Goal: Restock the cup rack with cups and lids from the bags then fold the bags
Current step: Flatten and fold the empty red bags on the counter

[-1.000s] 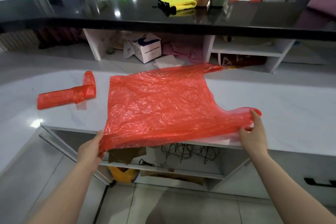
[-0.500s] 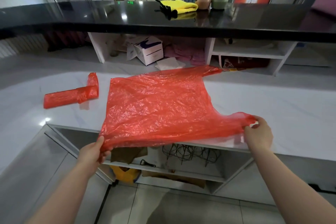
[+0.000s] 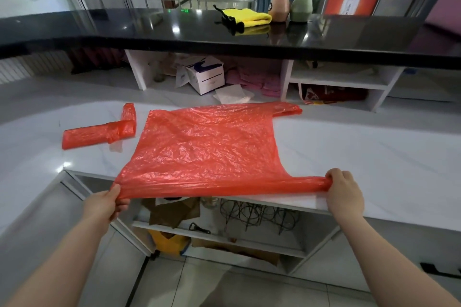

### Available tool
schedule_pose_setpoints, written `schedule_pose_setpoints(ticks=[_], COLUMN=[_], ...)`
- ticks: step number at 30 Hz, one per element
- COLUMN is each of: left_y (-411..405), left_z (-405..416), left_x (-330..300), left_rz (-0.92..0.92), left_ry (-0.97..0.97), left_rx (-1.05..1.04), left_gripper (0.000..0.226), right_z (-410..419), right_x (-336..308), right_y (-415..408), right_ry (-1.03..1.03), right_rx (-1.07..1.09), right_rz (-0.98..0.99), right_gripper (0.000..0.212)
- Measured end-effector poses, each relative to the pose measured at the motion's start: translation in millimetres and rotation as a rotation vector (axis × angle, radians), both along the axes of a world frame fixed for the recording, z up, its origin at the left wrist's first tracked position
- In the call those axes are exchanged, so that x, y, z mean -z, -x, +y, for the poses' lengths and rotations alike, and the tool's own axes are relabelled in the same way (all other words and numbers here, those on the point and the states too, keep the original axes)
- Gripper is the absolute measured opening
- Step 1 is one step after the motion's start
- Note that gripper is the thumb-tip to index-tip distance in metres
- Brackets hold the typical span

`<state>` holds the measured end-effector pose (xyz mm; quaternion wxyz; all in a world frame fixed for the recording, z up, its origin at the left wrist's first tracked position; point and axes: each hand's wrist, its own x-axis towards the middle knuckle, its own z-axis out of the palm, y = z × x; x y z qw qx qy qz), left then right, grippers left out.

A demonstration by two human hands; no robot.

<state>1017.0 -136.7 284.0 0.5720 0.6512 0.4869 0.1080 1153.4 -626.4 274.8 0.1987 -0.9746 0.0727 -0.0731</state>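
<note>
Red bag [image 3: 209, 147] flat; 2nd bag [image 3: 99, 131] folded.

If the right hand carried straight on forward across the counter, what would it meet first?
The right hand, shut on the red bag handle, has bare white counter ahead; the first obstacle looks like the white shelf unit, though depth is uncertain.

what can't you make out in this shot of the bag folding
- Cup rack: not identifiable in the head view, so whether restocking is done cannot be judged.
- Near edge of the spread bag: bunched between the left hand and right hand; layer count unclear.
- Folded bag: its folds hide how it is tucked.
- Lower shelf: shadowed under the counter; contents indistinct.
- Box: print too small to read.
</note>
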Motion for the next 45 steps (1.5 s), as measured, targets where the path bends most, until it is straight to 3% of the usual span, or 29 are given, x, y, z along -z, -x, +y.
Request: schedule_pose_setpoints(ticks=[2, 7, 10, 14, 16, 20, 28, 32, 34, 36, 38, 40, 45], left_y=[-1, -1, 1, 1, -2, -4, -16, -27, -33, -38, -41, -46, -56], left_z=[-1, 6, 14, 18, 22, 27, 25, 22, 17, 12, 9, 9, 12], left_x=[-4, -6, -1, -8, -12, -21, -50, -56, -59, -62, -65, -67, -71], left_rz=[-0.019, -0.112, -0.110, 0.008, 0.018, 0.080, 0.038, -0.069, -0.120, -0.144, -0.177, -0.197, -0.230], left_ry=[-0.011, 0.002, -0.028, -0.093, -0.063, -0.239, -0.415, -0.389, -0.346, -0.399, -0.470, -0.497, -0.518], left_rx=[0.005, 0.029, 0.166, 0.445, 0.499, 0.636, 0.727, 0.625, 0.507, 0.468, 0.454, 0.430, 0.413], left_gripper=[0.031, 0.028, 0.023, 0.069, 0.077, 0.067, 0.046, 0.027, 0.011, 0.019, 0.028, 0.034, 0.033], right_z=[-2, -6, -11, -17, -19, -19, -30, -23, -12, -2, 8, 13, 39], right_x=[1, -7, -11, -12, -12, -9, -30, -45, -46, -43, -42, -40, -35], right_y=[-1, -12, -16, -14, -14, -12, -5, -5, -8, -11, -12, -14, -19], right_ry=[-0.027, -0.391, -0.585, -0.634, -0.693, -1.016, -1.381, -1.752, -1.862, -1.866, -1.803, -1.638, -1.232], right_rx=[0.009, 0.129, 0.201, 0.255, 0.291, 0.399, 0.509, 0.359, 0.225, 0.137, 0.069, -0.010, -0.247], right_rz=[0.010, 0.051, 0.071, 0.106, 0.145, 0.211, 0.243, 0.225, 0.214, 0.224, 0.249, 0.282, 0.314], right_gripper=[0.036, 0.023, 0.018, 0.015, 0.015, 0.011, 0.018, 0.014, 0.032, 0.047, 0.042, 0.040, 0.062])
